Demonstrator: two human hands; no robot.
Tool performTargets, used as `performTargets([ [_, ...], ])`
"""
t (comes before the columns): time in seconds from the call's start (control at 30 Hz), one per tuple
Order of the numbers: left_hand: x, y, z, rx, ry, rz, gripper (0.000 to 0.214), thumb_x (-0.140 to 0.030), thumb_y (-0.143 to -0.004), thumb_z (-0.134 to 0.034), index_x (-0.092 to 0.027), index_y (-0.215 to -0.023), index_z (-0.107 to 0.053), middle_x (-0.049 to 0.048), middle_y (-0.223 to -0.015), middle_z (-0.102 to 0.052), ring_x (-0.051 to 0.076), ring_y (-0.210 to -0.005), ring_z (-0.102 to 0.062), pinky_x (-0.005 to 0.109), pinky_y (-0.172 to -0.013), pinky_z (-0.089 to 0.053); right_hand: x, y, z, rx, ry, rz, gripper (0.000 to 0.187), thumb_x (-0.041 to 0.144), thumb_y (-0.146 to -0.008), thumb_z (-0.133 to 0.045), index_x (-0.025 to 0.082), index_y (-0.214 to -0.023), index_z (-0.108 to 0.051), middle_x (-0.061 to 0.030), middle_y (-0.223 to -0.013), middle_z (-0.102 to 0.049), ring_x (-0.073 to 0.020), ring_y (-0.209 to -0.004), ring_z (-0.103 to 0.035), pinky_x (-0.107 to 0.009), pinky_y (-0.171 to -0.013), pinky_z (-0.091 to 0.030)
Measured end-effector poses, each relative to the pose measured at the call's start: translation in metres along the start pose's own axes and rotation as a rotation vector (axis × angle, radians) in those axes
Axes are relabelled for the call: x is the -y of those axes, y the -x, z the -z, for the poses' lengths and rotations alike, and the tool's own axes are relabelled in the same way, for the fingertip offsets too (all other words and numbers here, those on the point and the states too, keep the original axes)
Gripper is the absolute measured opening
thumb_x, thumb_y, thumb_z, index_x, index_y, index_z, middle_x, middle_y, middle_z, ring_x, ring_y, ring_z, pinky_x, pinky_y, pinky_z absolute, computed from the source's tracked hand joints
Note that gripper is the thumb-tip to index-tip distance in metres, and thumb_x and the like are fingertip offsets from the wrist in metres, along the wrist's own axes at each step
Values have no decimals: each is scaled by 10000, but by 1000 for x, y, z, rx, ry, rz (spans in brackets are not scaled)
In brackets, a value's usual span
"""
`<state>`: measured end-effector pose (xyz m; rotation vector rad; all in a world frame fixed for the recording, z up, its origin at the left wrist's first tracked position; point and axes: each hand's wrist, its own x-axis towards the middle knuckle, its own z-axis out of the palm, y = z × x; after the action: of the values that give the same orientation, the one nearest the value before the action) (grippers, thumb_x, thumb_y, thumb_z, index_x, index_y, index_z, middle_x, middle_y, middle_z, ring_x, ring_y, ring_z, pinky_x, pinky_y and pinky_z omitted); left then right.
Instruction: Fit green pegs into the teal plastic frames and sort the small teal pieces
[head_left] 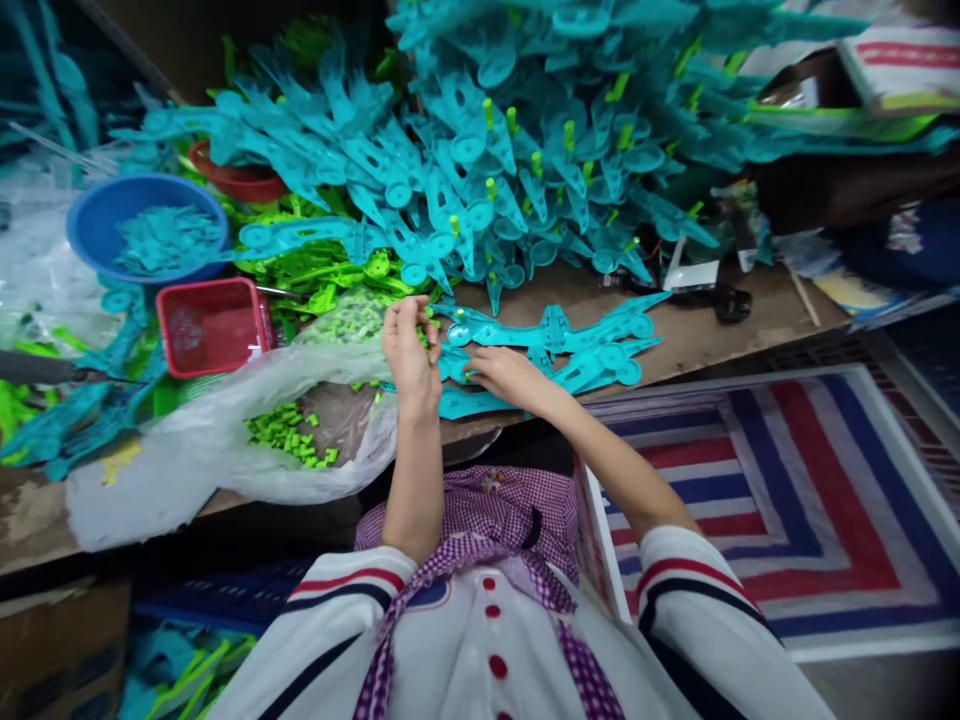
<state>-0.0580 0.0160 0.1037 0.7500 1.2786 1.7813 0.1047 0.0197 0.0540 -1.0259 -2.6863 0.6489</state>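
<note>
My left hand [411, 350] is raised over the table's near side with its fingers curled inward. Bits of bright green show at its fingertips, so it seems to hold small green plastic pieces. My right hand [511, 378] lies low over several long turquoise plastic parts [555, 330], laid side by side. Its thumb and fingers pinch together at a small green piece [471, 376] on one of those parts. To the left, more small green pieces [292, 436] lie in an opened clear plastic bag [247, 390].
A large heap of turquoise parts [480, 170] rises behind my hands. A blue bowl [86, 235] with turquoise pieces and a red tray [214, 325] stand at left. A striped red, white and blue sheet [817, 480] in a white frame lies at lower right.
</note>
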Motion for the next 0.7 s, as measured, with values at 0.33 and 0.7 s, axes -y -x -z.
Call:
performTargets([
  [0.33, -1, 1, -1, 138, -96, -2, 397, -595, -877, -620, -199, -868, -654, -29, -669, -506, 61, -483, -422, 196, -408, -276, 31, -33, -7, 150, 140, -194, 232, 257, -974, -507, 116, -1051, -673, -174, -1019, -717, -263, -971, -637, -386, -887, -427],
  [0.7, 35, 57, -32, 714, -231, 229, 389, -579, -894, -593, -193, -843, -604, -65, -548, -466, 74, -471, -406, 185, -457, -314, 2, 56, 15, -739, -1287, -498, 439, 517, -665, -829, 223, -811, -536, 57, -713, -617, -99, -550, -583, -266, -592, -547],
])
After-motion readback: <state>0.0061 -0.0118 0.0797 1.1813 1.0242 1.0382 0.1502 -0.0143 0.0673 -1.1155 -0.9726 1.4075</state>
